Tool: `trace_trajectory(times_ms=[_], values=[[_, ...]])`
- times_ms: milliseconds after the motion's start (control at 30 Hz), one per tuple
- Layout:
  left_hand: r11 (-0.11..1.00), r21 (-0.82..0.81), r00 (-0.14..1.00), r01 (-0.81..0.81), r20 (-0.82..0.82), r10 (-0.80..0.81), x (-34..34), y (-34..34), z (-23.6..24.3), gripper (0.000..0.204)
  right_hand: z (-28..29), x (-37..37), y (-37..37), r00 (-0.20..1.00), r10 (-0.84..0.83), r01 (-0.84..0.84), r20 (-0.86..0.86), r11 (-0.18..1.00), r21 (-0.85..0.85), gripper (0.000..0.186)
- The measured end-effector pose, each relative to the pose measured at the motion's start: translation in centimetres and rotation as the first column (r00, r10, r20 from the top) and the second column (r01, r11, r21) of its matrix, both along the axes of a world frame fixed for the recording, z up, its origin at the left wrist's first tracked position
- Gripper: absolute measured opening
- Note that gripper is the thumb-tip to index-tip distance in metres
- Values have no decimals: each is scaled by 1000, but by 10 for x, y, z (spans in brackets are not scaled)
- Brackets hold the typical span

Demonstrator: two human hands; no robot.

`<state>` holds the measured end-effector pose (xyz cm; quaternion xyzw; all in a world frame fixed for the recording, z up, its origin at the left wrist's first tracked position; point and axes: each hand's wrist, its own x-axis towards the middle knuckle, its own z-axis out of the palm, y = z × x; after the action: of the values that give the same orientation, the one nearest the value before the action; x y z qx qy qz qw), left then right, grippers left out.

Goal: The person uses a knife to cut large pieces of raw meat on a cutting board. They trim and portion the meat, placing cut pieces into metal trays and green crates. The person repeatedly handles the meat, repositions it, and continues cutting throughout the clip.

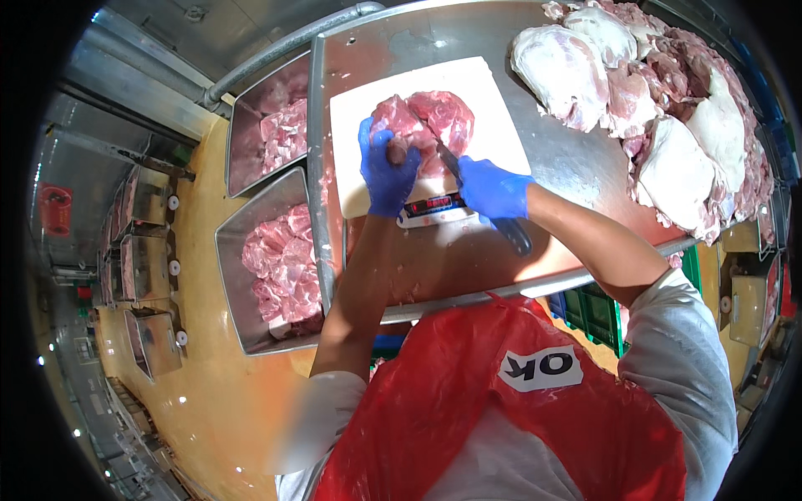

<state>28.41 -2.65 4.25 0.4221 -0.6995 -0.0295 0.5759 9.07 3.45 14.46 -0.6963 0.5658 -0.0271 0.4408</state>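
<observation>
A large piece of raw meat (441, 121) lies on the white cutting board (355, 100), with a cleft running down between two lobes. My left hand (389, 179), in a blue glove, grips the meat's near left side, its fingers curled around that edge. In my right hand (493, 187), also gloved in blue, is a boning knife (513, 237). Its dark handle sticks out below the fist, and the blade points up and left into the cleft. The tip is hidden in the meat.
On the steel table (393, 54), a big heap of meat cuts (668, 159) covers the far right. Two steel bins, a nearer one (236, 288) and a farther one (241, 167), hold cut meat at the left. Green crates (595, 313) stand below the table's front edge.
</observation>
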Motion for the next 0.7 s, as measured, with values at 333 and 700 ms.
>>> trace_trajectory(times_ms=[333,700], values=[[996,74,999,-52,-8,52,0,5,6,30,-17,6,9,998,21,-2,64,960,-280,23],[984,174,991,-50,-114,71,-1,11,1,24,-23,17,24,999,-34,29,-36,988,-149,29]])
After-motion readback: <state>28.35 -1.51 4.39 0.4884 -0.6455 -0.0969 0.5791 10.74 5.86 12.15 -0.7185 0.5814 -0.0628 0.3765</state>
